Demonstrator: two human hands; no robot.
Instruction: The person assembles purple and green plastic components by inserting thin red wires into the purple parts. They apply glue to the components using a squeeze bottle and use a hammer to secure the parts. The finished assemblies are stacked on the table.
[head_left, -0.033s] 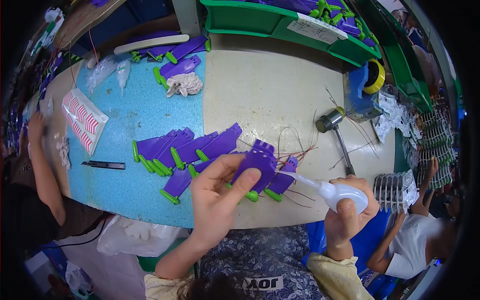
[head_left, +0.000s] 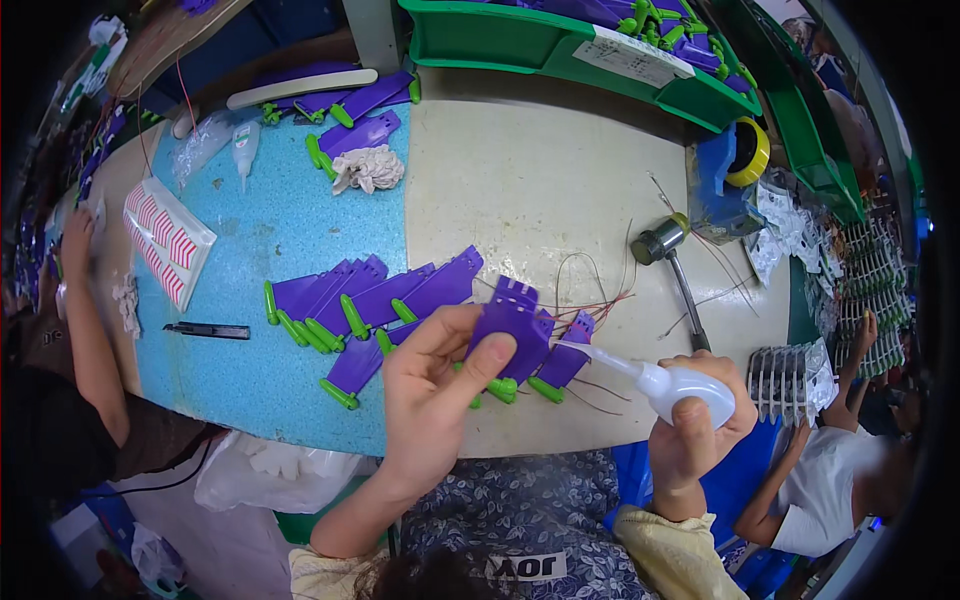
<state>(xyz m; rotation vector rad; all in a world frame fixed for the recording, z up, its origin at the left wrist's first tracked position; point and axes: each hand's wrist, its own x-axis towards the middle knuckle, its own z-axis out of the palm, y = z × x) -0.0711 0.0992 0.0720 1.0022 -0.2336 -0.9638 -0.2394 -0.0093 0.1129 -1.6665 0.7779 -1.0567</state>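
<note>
- At the bench edge, the left hand [head_left: 432,395] pinches a purple part [head_left: 512,330].
- The right hand [head_left: 700,415] grips a glue bottle [head_left: 672,382], nozzle touching the part.

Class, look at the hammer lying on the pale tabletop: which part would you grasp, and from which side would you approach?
Grip the hammer by its slim handle, near the lower end, coming from above. It lies flat with the heavy metal head pointing away, and that end is nearest the right hand. Thin wires lie left of it.
</note>
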